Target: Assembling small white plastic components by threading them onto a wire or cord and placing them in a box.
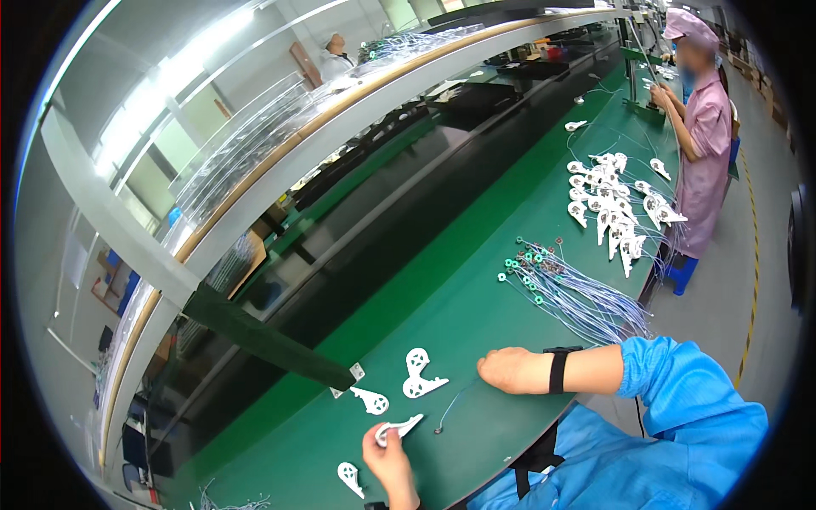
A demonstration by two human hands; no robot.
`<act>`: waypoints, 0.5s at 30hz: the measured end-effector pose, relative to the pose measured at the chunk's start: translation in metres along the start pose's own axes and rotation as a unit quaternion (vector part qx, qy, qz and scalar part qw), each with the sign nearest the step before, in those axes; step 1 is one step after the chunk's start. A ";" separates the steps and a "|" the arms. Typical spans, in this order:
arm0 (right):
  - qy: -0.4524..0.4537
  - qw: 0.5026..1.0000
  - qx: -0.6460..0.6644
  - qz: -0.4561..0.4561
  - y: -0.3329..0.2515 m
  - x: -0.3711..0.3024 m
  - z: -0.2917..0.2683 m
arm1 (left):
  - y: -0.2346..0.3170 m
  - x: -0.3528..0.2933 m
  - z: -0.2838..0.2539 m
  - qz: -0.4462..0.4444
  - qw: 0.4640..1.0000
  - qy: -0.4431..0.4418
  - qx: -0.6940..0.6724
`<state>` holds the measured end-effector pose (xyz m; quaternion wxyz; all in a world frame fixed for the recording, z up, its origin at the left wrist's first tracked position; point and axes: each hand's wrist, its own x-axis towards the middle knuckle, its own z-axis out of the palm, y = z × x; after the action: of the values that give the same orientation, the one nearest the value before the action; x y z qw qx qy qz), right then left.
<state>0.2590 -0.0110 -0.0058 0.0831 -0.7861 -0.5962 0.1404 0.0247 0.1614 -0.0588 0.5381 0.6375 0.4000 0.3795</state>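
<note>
My left hand (pixel 389 457) comes in from the lower edge and grips a white flat plastic part (pixel 403 427) by one end, just above the green bench (pixel 476 314). My right hand (pixel 507 371), with a black wrist strap and a blue sleeve behind it, rests on the bench as a closed fist. A thin grey wire (pixel 452 406) with a small round end runs from that fist toward the left hand. Three more white plastic parts lie close by: one (pixel 420 375) beside the right hand, one (pixel 372 400) further left, and one (pixel 349 477) near the bench's front edge.
A bundle of thin wires with green ring ends (pixel 561 289) lies further along the bench, then a pile of white parts (pixel 612 204). A co-worker in pink (pixel 704 136) stands there. A dark conveyor (pixel 365 229) and an overhead shelf (pixel 280 153) run alongside.
</note>
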 end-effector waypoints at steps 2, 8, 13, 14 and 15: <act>-0.012 0.998 0.051 0.024 0.010 0.004 0.008 | 0.015 -0.018 -0.009 -0.067 0.984 0.021 -0.165; -0.134 0.969 0.205 0.026 0.028 0.005 0.002 | 0.031 -0.094 -0.035 -0.171 0.960 0.030 -0.221; -0.266 0.870 0.393 0.133 0.029 -0.014 -0.008 | 0.017 -0.144 -0.027 -0.266 0.880 -0.049 -0.391; -0.258 0.815 0.503 0.130 0.033 -0.021 -0.003 | 0.014 -0.152 -0.020 -0.287 0.851 -0.074 -0.433; -0.261 0.816 0.499 0.131 0.031 -0.029 0.000 | 0.015 -0.160 -0.010 -0.306 0.820 -0.096 -0.474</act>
<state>0.2796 -0.0474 -0.0114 0.2859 -0.6419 -0.3352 0.6276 -0.0454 0.0168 -0.0512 0.8978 0.1821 0.2918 0.2752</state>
